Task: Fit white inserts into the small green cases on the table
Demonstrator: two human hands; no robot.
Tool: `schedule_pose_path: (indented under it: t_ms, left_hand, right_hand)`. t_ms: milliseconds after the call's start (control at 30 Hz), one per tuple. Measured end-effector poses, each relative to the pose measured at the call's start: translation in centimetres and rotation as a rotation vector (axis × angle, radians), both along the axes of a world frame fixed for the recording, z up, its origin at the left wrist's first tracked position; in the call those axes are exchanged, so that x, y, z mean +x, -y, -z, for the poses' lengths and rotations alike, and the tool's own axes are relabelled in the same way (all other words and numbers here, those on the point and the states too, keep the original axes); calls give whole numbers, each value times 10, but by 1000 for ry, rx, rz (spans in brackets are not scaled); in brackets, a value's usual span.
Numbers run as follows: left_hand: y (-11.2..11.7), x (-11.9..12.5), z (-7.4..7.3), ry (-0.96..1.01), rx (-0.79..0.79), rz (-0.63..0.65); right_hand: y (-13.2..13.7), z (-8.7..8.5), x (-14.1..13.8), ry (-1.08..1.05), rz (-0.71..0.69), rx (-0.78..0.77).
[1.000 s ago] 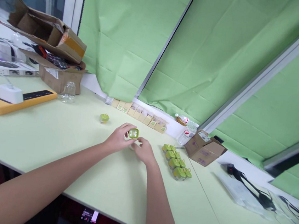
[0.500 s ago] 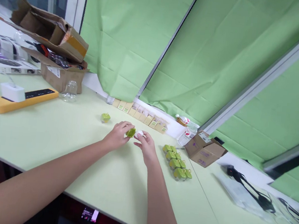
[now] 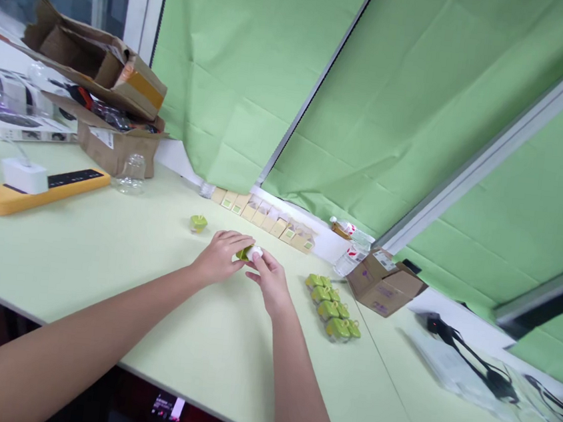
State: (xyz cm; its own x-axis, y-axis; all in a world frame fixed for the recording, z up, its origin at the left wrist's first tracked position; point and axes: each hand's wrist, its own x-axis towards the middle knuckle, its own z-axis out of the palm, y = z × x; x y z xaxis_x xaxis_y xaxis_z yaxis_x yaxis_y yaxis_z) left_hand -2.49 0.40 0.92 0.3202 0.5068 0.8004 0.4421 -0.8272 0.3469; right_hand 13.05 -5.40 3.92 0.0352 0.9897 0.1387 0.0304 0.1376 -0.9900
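My left hand point(image 3: 220, 256) is closed round a small green case point(image 3: 243, 253) above the pale green table point(image 3: 104, 266). My right hand point(image 3: 267, 281) pinches a small white piece point(image 3: 256, 252) and presses it against the green case. Both hands meet over the table's middle. A single green case point(image 3: 198, 223) stands apart to the left. A row of several green cases point(image 3: 332, 305) lies to the right of my right hand.
A line of small tan boxes point(image 3: 265, 218) runs along the back edge under the green blinds. A brown carton point(image 3: 383, 280) and plastic bottle point(image 3: 350, 257) sit right. An orange power strip point(image 3: 32, 189), clear jar point(image 3: 131, 174) and stacked cardboard boxes point(image 3: 97, 94) stand left. Black cables point(image 3: 467, 358) lie far right.
The green case has been turned from its open side facing me to edge-on. My right hand rose from the table with the white piece and brought it to the case.
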Motion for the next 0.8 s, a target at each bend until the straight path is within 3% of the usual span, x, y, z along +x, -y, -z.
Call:
schedule_pose_path:
  t_ms: [233,400,567,800]
  left_hand:
    - [-1,-2,0,152,-216,84]
    - [0,-2,-3,161,-209,126]
    - [0,-2,-5,91,-142,78]
    - [0,-5,-7,-2,-119,-24]
  right_hand:
    - [1,1,-1,-131,-90,-23]
    - [4,-2,-2,-189,-126,-47]
    - [5,-3,-5,-85,-122,-39]
    - [-1,2,-9,130,44,108]
